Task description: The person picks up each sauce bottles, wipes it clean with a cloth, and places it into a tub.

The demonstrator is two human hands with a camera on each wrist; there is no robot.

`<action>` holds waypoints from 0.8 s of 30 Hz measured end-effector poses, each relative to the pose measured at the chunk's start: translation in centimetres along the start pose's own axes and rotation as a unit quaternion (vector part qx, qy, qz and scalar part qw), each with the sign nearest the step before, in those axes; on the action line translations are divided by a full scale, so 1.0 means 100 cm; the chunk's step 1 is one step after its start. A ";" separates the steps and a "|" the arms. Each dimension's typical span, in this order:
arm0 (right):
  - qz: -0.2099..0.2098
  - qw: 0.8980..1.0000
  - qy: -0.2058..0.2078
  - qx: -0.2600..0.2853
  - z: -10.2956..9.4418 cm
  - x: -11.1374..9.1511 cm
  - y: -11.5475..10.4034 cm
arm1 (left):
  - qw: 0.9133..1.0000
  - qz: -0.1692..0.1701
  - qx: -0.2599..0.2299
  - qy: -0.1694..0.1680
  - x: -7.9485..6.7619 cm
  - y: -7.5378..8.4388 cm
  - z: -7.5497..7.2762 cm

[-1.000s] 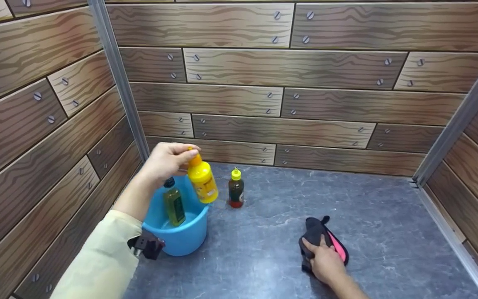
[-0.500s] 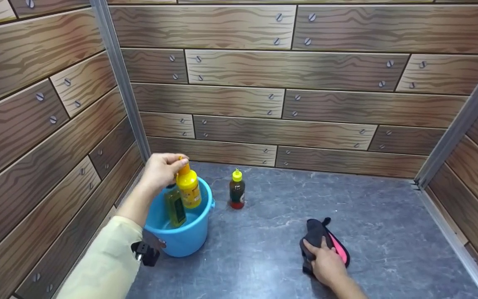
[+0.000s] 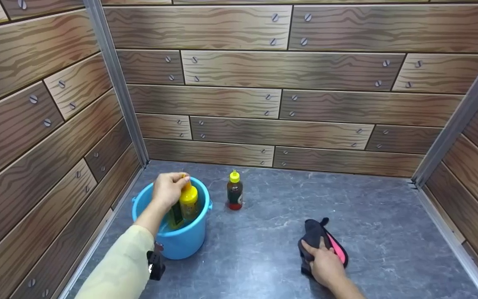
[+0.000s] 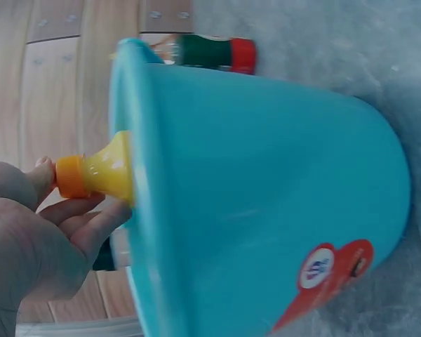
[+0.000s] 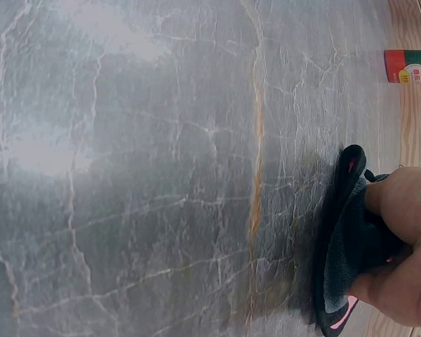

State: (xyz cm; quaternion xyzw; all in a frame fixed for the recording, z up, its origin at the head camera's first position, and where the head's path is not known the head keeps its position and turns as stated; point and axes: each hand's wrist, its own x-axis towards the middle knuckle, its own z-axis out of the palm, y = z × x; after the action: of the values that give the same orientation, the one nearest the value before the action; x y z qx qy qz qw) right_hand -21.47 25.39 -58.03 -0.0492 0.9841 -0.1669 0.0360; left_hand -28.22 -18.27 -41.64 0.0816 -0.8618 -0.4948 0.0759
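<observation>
In the head view my left hand (image 3: 168, 190) pinches the orange cap of a yellow bottle (image 3: 189, 202), which is lowered inside a light blue bucket (image 3: 183, 245). In the left wrist view thumb and fingers hold the orange cap (image 4: 71, 176), the bottle's body hidden behind the bucket wall. A dark green bottle (image 3: 176, 216) stands beside it in the bucket, partly covered by my hand. My right hand (image 3: 327, 263) grips a folded black cloth (image 3: 314, 234) with a pink part, on the grey surface. Thumb and fingers press into the black cloth (image 5: 361, 246) in the right wrist view.
A dark sauce bottle (image 3: 235, 194) with a yellow cap and red base stands upright right of the bucket. Wood-patterned walls (image 3: 239, 101) and metal corner strips (image 3: 116, 79) bound the grey marbled surface (image 3: 264, 232).
My left hand has moved left and down, lowering the yellow bottle from above the rim into the bucket beside the green bottle. My right hand stays on the black cloth.
</observation>
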 end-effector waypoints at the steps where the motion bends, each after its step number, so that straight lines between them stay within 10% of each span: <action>1: 0.001 1.000 0.000 0.000 0.000 0.000 0.000 | 1.000 -0.003 0.002 -0.001 0.001 -0.002 0.002; 24: 0.009 1.000 -0.005 -0.004 0.001 0.000 -0.001 | 0.991 -0.094 -0.010 -0.094 0.007 -0.024 0.021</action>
State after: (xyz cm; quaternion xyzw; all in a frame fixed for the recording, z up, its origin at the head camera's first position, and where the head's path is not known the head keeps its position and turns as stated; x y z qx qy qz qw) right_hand -21.48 25.30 -58.08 -0.0411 0.9849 -0.1625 0.0419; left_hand -29.13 -17.86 -44.67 0.1142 -0.8485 -0.5142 -0.0517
